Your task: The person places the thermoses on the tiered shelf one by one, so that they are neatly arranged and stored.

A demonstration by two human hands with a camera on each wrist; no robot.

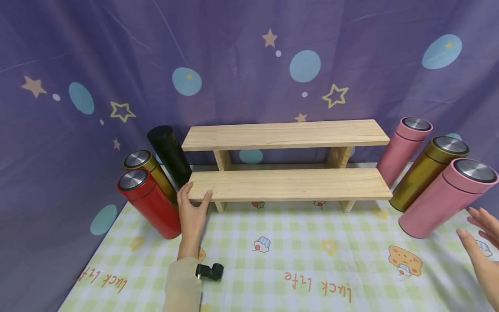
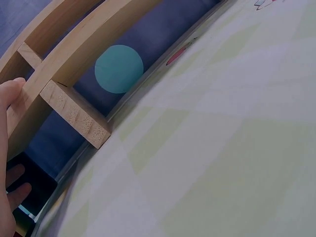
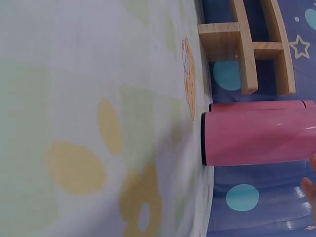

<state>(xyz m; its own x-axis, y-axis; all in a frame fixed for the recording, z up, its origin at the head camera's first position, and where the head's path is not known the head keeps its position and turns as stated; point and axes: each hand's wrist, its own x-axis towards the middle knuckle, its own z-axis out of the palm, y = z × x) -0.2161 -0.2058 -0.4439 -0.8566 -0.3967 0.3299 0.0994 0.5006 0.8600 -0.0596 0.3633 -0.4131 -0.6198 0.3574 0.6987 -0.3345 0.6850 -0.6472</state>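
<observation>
A two-tier wooden shelf (image 1: pixel 288 184) stands at the middle of the table. My left hand (image 1: pixel 192 216) holds the left front corner of its lower board, thumb at the front edge and fingers around the left end. In the left wrist view the thumb lies against the board (image 2: pixel 32 101), while two fingertips (image 2: pixel 19 195) show below it, in front of a black bottle. Off at the right edge, my right hand (image 1: pixel 483 251) is apart from everything, its fingers spread. The nearest thing to it is a large pink bottle (image 1: pixel 444 201), also seen in the right wrist view.
Left of the shelf stand a red bottle (image 1: pixel 153 208), a gold bottle (image 1: pixel 160 173) and a black bottle (image 1: pixel 169 154). On the right, another gold bottle (image 1: pixel 422 177) and a second pink bottle (image 1: pixel 401 151) stand behind the large pink one. A checked cloth (image 1: pixel 296 251) covers the table; a purple curtain (image 1: pixel 241 39) hangs behind.
</observation>
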